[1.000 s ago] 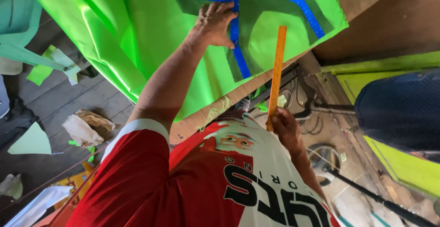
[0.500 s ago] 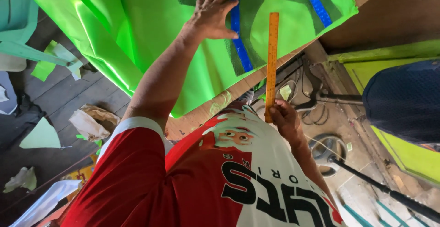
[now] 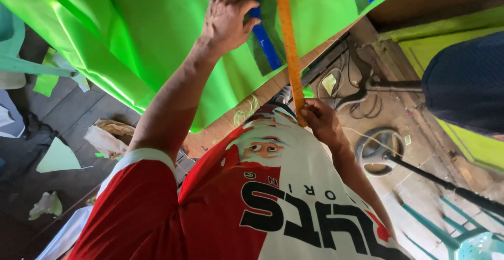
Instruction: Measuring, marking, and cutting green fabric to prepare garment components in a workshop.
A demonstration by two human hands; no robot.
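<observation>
A person in a red and white shirt (image 3: pixel 220 212) leans over bright green fabric (image 3: pixel 131 34) that fills the upper left and upper centre of the frame. The left hand (image 3: pixel 227 19), at top centre, lies flat on the cloth with fingers spread, its fingertips touching a blue strip (image 3: pixel 262 34) that runs diagonally across the fabric. The right hand (image 3: pixel 320 123), at centre, is closed around the lower end of a long orange ruler (image 3: pixel 290 55), which reaches up across the fabric just right of the blue strip. The fabric's lower edge hangs over a wooden table edge (image 3: pixel 231 121). Paper scraps (image 3: pixel 105 139) litter the floor at lower left.
</observation>
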